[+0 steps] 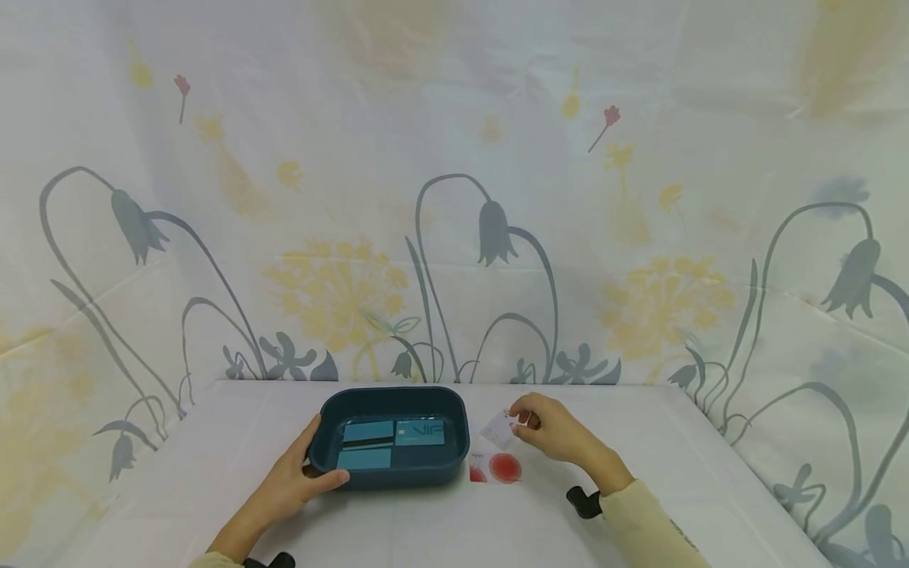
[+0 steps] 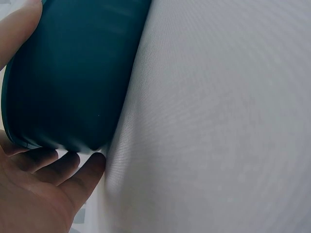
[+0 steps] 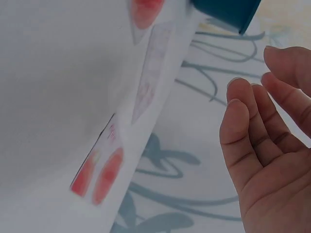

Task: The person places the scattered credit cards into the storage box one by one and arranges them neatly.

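A dark teal plastic box (image 1: 390, 478) stands on the white table. My left hand (image 1: 291, 481) holds its near left corner, thumb on the front side and fingers along the end wall (image 2: 73, 97). Inside lie light blue cards: a VIP card (image 1: 420, 432), one with a black stripe (image 1: 368, 434) and a plain one (image 1: 364, 459). My right hand (image 1: 550, 426) hovers over a pale card (image 1: 497, 430) to the box's right. Its fingers are loosely bent, and the right wrist view shows nothing between fingers and thumb. A card with red blots (image 1: 495, 467) lies nearer me.
In the right wrist view, another red-marked card (image 3: 99, 165) lies near the table's edge, beside the pale one. Behind the table (image 1: 440, 528) hangs a white cloth (image 1: 454, 118) with printed flowers.
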`<state>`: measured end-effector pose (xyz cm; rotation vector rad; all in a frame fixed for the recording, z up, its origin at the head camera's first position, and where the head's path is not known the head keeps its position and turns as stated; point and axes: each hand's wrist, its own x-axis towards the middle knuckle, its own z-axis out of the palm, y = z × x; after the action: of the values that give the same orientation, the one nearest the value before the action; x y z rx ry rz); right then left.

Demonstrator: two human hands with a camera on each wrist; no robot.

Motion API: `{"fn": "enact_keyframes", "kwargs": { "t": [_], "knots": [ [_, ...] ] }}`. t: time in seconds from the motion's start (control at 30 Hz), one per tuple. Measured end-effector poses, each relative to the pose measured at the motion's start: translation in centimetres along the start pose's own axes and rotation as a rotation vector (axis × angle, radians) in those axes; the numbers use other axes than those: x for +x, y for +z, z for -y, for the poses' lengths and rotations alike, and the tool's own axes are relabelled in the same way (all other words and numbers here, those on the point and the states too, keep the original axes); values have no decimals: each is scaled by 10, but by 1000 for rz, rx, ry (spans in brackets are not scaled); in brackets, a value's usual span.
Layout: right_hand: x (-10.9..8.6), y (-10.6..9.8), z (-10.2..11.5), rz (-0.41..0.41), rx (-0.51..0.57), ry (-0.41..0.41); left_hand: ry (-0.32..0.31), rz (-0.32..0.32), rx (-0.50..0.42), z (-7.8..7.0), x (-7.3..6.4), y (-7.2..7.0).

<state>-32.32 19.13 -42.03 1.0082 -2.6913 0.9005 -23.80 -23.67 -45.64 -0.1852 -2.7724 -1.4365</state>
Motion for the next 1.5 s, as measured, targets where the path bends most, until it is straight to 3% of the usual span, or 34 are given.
{"fn": "enact_keyframes", "kwargs": {
  "t": [0.43, 0.93, 1.23, 1.5],
  "knots": [
    [-16, -10, -26, -35, -57, 81, 4, 1, -6, 0, -1, 0],
    [-21, -18, -39, -67, -155, 130, -3, 3, -5, 0, 0, 0],
    [-23, -18, -45, -6, -168, 277, -23, 9, -10, 0, -1, 0],
    [-23, -16, -52, 77, -172, 310, -10, 5, -6, 0, 0, 0]
  ]
}}
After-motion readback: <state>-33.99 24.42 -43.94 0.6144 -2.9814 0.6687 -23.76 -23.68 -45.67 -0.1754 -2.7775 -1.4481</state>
